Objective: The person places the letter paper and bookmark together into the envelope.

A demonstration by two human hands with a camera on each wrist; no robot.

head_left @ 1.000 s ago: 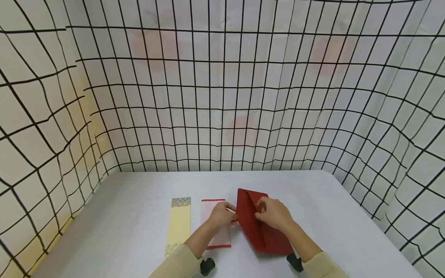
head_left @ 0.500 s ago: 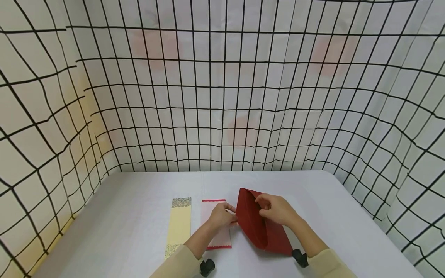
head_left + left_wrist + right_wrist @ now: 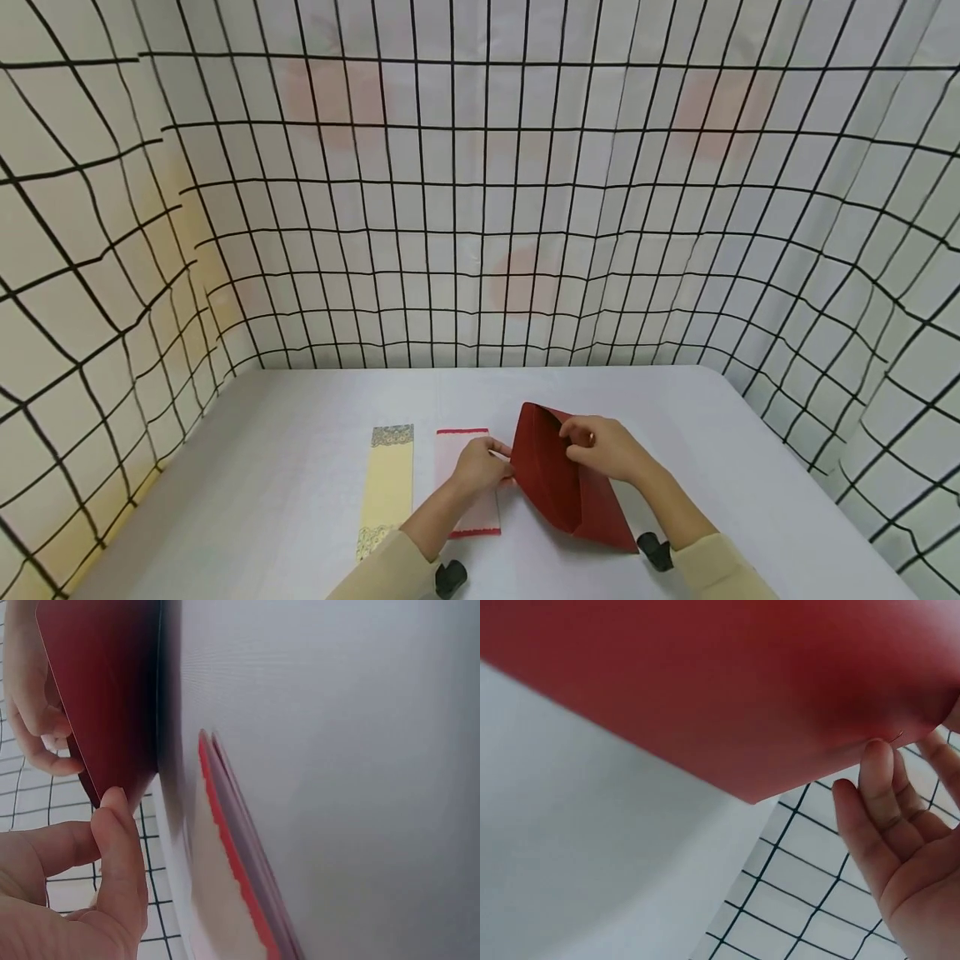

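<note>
Tilting on the white table (image 3: 675,408), right of centre, a red envelope (image 3: 542,487) stood between both hands, its mouth gaping. Left hand (image 3: 478,468) pinched the outer edge on its side, thumb and fingertip meeting at a corner in the left wrist view. Right hand (image 3: 609,450) had thumb and forefinger curled onto the opposite lip. Opposed grips, I judged, to part the thin paper without creasing it. Whether anything lay inside: could not tell, the hollow too dark. Pink red-edged card (image 3: 478,517) lay partly beneath the left forearm; yellow patterned card (image 3: 387,483) further left, both flat, likely set aside to leave the hands room.
</note>
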